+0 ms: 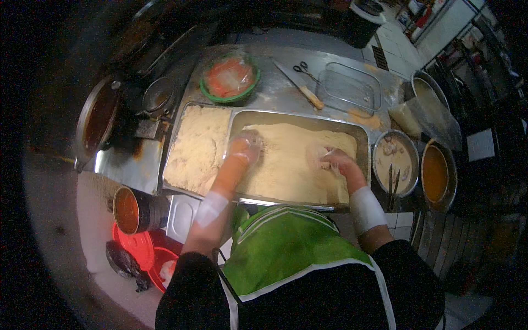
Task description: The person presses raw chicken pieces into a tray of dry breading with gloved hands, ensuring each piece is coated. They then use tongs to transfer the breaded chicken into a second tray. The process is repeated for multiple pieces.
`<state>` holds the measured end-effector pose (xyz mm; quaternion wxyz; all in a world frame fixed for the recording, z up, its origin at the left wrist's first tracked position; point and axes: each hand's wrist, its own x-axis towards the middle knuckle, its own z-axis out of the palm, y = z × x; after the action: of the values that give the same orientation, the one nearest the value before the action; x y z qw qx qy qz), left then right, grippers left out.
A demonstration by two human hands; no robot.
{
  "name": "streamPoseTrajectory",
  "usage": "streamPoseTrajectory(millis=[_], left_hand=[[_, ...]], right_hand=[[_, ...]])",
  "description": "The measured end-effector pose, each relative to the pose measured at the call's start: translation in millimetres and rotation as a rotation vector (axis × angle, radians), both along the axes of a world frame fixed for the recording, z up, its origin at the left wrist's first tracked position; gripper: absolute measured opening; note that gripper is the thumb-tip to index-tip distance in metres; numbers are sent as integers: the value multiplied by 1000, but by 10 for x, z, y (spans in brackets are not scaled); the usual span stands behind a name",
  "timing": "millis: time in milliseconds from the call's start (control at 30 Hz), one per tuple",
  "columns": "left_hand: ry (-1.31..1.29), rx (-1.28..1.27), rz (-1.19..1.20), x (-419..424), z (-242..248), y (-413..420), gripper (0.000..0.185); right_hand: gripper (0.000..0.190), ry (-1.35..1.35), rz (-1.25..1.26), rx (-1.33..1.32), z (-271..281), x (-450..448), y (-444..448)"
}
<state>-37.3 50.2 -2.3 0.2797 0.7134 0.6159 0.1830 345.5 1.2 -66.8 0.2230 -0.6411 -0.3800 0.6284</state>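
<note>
A deep metal tray [297,116] lies before me, filled with pale yellow breading or flour [288,161]. My left hand [246,146], in a clear plastic glove, is at the left part of this layer and blurred. At the right part is my right hand [336,159], also gloved, with curled fingers over the flour. Small brownish bits show by its fingertips; whether it grips them I cannot tell. On the left, a shallower tray [198,144] is covered with lumpy, crumbly coating. To the right stands a round pan of creamy liquid [394,159] with pieces in it and tongs [394,181] resting in it.
Behind the trays are a green basket [227,99] with a plastic-wrapped reddish content, a knife [299,84], scissors [305,70] and a wire rack [350,86]. Orange liquid fills a pot [436,173] at right. Left stand a large pan [95,123] and another pot [128,210].
</note>
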Motion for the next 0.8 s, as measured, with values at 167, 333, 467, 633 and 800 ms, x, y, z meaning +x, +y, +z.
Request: streamPoseTrajectory(millis=[167, 333, 467, 633, 800], left_hand=[[412, -92, -368, -19, -956, 652, 48], [838, 28, -1116, -56, -1242, 1140, 45], [209, -315, -404, -88, -381, 913, 50], [-833, -494, 182, -51, 469, 643, 34], [-874, -361, 111, -249, 570, 588, 38]], right_hand=[[32, -100, 130, 260, -163, 186, -396], [30, 203, -130, 323, -555, 101, -548], [26, 343, -183, 85, -529, 91, -563], [43, 348, -300, 188, -404, 126, -690], [68, 431, -213, 162, -422, 229, -671]])
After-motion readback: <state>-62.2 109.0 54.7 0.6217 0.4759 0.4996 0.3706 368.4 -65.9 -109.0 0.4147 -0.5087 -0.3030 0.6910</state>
